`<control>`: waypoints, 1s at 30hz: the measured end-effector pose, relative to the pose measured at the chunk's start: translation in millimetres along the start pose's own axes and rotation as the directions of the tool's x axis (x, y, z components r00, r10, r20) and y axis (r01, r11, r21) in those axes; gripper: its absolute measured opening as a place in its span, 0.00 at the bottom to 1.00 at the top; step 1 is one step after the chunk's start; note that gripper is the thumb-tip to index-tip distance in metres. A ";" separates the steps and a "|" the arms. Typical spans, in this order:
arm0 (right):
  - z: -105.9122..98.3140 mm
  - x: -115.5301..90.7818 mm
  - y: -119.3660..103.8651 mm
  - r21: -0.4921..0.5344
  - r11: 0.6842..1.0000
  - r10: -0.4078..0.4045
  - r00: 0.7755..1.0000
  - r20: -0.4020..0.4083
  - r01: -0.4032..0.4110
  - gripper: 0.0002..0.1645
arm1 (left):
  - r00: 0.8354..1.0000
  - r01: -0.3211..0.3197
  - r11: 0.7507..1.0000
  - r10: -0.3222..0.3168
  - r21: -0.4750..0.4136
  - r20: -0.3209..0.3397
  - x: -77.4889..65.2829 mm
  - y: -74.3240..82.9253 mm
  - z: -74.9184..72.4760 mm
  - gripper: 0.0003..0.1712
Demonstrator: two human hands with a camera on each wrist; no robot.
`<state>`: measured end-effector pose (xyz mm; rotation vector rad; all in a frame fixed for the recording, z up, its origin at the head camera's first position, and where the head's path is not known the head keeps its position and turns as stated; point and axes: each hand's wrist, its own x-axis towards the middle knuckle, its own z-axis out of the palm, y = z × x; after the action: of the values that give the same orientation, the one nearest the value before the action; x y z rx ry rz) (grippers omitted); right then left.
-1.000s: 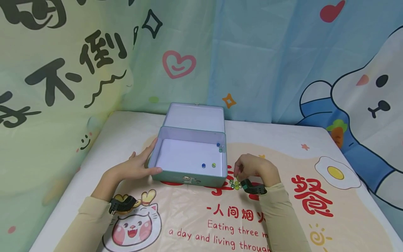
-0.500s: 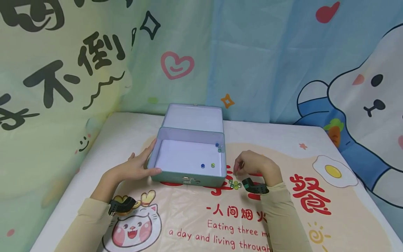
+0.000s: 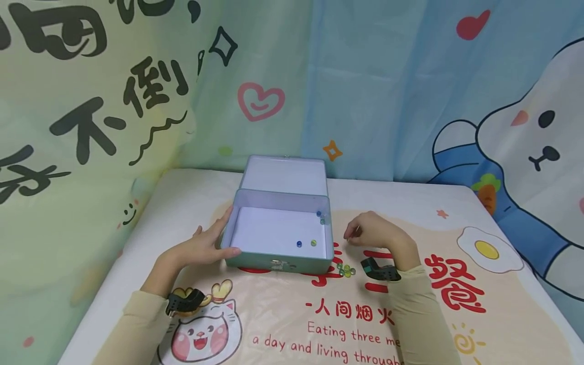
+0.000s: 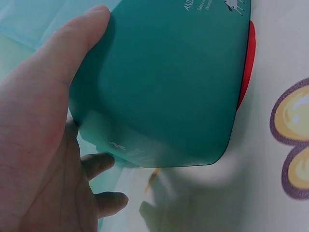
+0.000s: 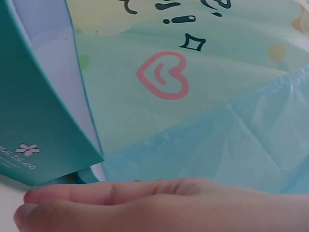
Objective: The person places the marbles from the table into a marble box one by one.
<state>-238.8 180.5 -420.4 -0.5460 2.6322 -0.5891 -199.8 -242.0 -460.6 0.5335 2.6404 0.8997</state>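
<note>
A green tin box (image 3: 255,261) with a white inside stands on the table, its lid (image 3: 284,175) tipped back. Inside lie a blue marble (image 3: 299,244) and a yellow-green marble (image 3: 313,243), with more marbles (image 3: 321,218) near the right wall. My left hand (image 3: 198,251) rests against the box's left side, thumb at the front corner and fingers stretched along the wall. Right of the box hovers my right hand (image 3: 376,233), thumb and forefinger brought together at the tips. I cannot tell whether a marble is between them. Several green marbles (image 3: 347,270) lie below it on the cloth.
A printed tablecloth (image 3: 274,314) with red lettering and cartoon figures covers the table. Behind the table hangs a printed curtain (image 3: 356,101). Black wrist straps sit on the left wrist (image 3: 184,301) and right wrist (image 3: 380,269).
My right hand has lifted away from the marbles on the cloth, up and slightly to the right. My left hand stays against the box. The head view has shifted slightly.
</note>
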 end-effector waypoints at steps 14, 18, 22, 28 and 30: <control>-13.8 6.2 -11.8 -0.021 0.996 -0.089 0.995 -0.047 0.089 0.05 | 1.000 0.000 1.000 0.000 -0.003 -0.003 -1.4 2.9 0.2 0.61; -17.7 13.1 -18.9 -0.049 0.989 -0.145 0.986 -0.076 0.142 0.05 | 1.000 -0.007 1.000 0.007 -0.005 0.000 -2.4 3.3 -1.4 0.61; -20.0 20.4 -27.1 -0.051 0.983 -0.181 0.978 -0.106 0.176 0.05 | 1.000 -0.014 1.000 0.014 0.000 -0.003 -1.4 0.6 -0.8 0.61; -22.3 30.4 -36.8 -0.097 0.975 -0.209 0.971 -0.117 0.199 0.07 | 1.000 -0.019 1.000 0.019 0.005 -0.008 -0.6 -0.7 -0.6 0.60; -22.6 34.0 -40.4 -0.128 0.969 -0.226 0.966 -0.124 0.211 0.08 | 1.000 -0.019 1.000 0.019 0.004 -0.009 -0.7 -0.4 -0.9 0.60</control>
<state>-266.2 138.7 -392.0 -0.8694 2.7687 -0.5616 -199.6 -243.1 -460.0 0.5577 2.6496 0.9046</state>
